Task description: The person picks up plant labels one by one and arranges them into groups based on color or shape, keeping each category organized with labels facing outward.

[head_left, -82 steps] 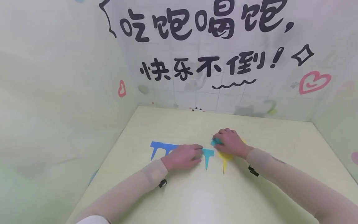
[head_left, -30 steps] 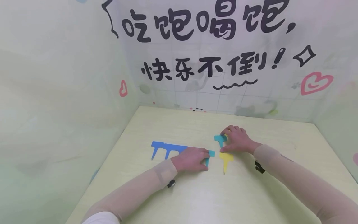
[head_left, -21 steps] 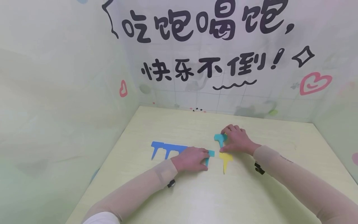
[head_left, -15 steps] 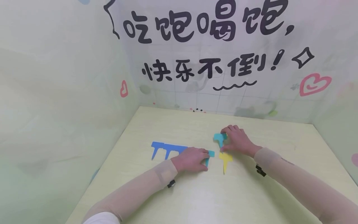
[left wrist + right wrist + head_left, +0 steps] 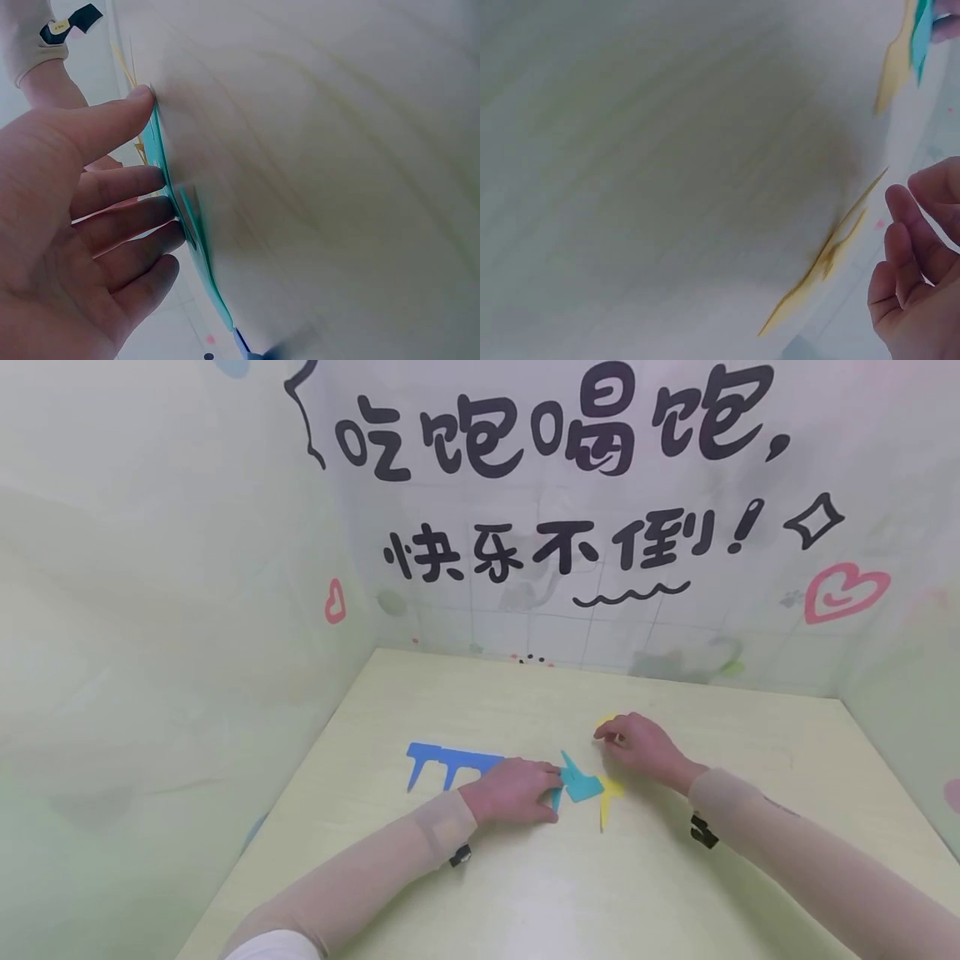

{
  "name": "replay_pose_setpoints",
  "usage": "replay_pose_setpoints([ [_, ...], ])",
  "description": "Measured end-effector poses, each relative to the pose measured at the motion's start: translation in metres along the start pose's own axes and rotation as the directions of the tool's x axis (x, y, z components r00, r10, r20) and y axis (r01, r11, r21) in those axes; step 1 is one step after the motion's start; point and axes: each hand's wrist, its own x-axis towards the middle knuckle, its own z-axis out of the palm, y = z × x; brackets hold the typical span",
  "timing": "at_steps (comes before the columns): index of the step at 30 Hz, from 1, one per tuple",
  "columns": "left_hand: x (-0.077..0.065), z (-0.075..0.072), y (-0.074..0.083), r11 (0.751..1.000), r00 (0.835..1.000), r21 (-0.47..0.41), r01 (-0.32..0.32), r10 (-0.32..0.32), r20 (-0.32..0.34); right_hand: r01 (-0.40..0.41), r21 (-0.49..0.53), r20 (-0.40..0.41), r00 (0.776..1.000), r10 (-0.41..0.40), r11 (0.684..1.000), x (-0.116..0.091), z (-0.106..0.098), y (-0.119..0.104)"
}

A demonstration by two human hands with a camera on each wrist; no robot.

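Observation:
In the head view my left hand (image 5: 513, 789) rests on a T-shaped teal plant label (image 5: 556, 800), its fingertips touching it; the left wrist view shows them along the edge of the teal plastic (image 5: 154, 142). Just right of it, a second teal label (image 5: 585, 787) lies turned, stem pointing up-left, its head overlapping a yellow label (image 5: 604, 810). Farther back, my right hand (image 5: 648, 750) hovers with loosely bent fingers and holds nothing. Another yellow label (image 5: 810, 277) lies by its fingertips, mostly hidden by the hand in the head view.
Several blue labels (image 5: 461, 757) lie in a row to the left, partly under my left hand. The pale table (image 5: 525, 885) meets a printed wall sheet (image 5: 540, 627) at the back and sheets at both sides.
My right hand has let go of the second teal label, which has moved down toward my left hand and turned over the yellow one. The left hand, having shifted right earlier, stays put.

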Motion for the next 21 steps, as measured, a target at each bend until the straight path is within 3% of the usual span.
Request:
replay_pose_setpoints([
  [7,0.000,0.000,0.000,1.000,1.000,-0.021,-0.005,0.005,-0.006,0.019,-0.085,0.055,0.998,-0.014,0.996,-0.014,0.005,-0.019],
  [14,0.002,0.002,0.002,1.000,1.000,-0.013,-0.016,0.016,-0.009,0.051,-0.173,-0.007,0.999,-0.053,0.984,-0.046,0.008,-0.028],
  [21,0.002,0.002,0.001,1.000,1.000,-0.021,-0.004,0.004,-0.005,-0.005,-0.245,-0.032,0.999,-0.003,0.970,-0.066,0.010,-0.026],
])
